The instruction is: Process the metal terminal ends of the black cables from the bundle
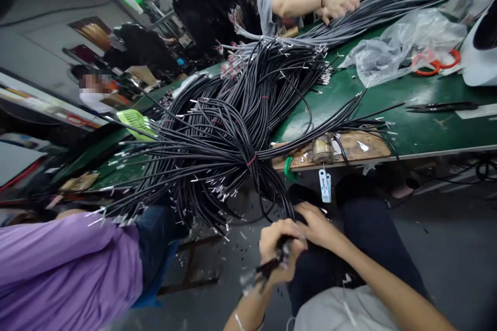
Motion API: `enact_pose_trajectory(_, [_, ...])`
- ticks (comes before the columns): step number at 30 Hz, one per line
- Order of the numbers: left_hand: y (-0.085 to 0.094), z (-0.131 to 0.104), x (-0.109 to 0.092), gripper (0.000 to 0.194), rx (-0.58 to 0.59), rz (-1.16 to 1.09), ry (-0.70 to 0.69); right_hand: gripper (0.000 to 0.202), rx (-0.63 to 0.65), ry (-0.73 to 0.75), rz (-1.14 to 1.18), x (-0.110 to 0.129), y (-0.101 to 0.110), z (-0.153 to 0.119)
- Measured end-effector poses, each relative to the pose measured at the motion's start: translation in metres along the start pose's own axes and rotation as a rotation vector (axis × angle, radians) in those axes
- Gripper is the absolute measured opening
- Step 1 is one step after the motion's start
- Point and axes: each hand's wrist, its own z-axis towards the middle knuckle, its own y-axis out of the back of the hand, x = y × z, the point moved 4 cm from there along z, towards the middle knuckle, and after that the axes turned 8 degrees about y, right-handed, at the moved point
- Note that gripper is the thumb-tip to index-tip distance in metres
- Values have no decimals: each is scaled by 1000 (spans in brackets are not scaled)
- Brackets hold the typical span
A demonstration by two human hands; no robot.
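Observation:
My left hand is wrapped around the end of a bundle of black cables, whose stripped ends stick out below the fist, blurred. My right hand closes on the same bundle just behind the left; its fingertips are partly hidden. From my hands the black cables run up over the table edge into a large heap of black cables. A red tie circles the bundle there. Beside it, a wooden board carries a small metal fixture, and a light-blue clothespin hangs below.
Across the green table, a co-worker's hands touch long grey cables. Orange-handled scissors, a clear plastic bag and black tweezers lie on the right. A person in a purple top sits close on my left.

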Motion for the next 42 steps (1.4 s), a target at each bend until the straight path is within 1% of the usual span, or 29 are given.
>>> enact_pose_trajectory(1, [6,-2,4,9,-60,-8,66,17,34,-47,-4,-4,8,-10])
enact_pose_trajectory(2, [9,-3,7,10,-65,11,111,16,31,-90,10,-6,18,-20])
enact_pose_trajectory(3, [9,-3,8,10,-25,50,139,17,-15,-119,44,-6,28,-28])
enact_pose_trajectory(5, [5,0,9,7,105,124,149,17,-75,-143,140,0,44,-40])
enact_pose_trajectory(7, [-1,4,6,10,207,144,131,16,-116,-78,209,13,53,-45])
enact_pose_trajectory(9, [-7,8,3,17,263,143,118,23,-175,17,177,27,58,-45])
enact_pose_trajectory(12, [-16,9,2,17,279,173,117,19,-309,115,51,43,63,-43])
enact_pose_trajectory(15, [-26,7,6,13,297,212,123,15,-371,119,17,49,67,-41])
enact_pose_trajectory(17, [-31,5,10,11,304,233,114,10,-359,45,0,47,70,-39])
enact_pose_trajectory(18, [-33,4,12,11,305,241,109,13,-344,-9,-16,44,71,-38])
enact_pose_trajectory(20, [-36,3,17,14,333,259,117,28,-282,-131,-49,35,72,-34])
enact_pose_trajectory(23, [-39,1,24,18,439,286,153,39,-45,-264,-15,20,68,-26])
enact_pose_trajectory(24, [-39,1,26,18,444,289,157,40,27,-292,13,16,67,-24])
enact_pose_trajectory(25, [-37,1,26,17,422,286,156,39,62,-313,40,12,68,-22])
enact_pose_trajectory(26, [-35,1,26,15,374,278,153,37,45,-329,57,10,72,-20])
enact_pose_trajectory(28, [-31,1,25,10,247,258,152,38,-80,-347,76,6,84,-16])
enact_pose_trajectory(29, [-29,0,25,9,196,251,156,37,-109,-341,105,6,88,-14])
enact_pose_trajectory(30, [-28,0,24,9,158,243,158,35,-91,-327,148,7,90,-12])
enact_pose_trajectory(31, [-28,0,23,10,135,236,162,30,-46,-307,190,9,91,-11])
enact_pose_trajectory(33, [-29,0,22,11,120,223,169,17,49,-248,240,15,87,-9])
enact_pose_trajectory(34, [-30,0,21,12,119,220,176,13,45,-219,231,18,86,-9])
enact_pose_trajectory(35, [-31,1,21,11,115,220,186,13,-6,-197,203,20,84,-10])
enact_pose_trajectory(37, [-33,2,21,12,87,229,208,21,-174,-182,164,23,78,-14])
enact_pose_trajectory(39, [-35,4,22,12,40,243,227,25,-343,-224,214,21,69,-21])
enact_pose_trajectory(41, [-36,4,22,10,1,258,230,26,-458,-337,403,16,57,-28])
enact_pose_trajectory(42, [-37,4,22,8,-8,263,227,26,-479,-419,550,14,49,-31])
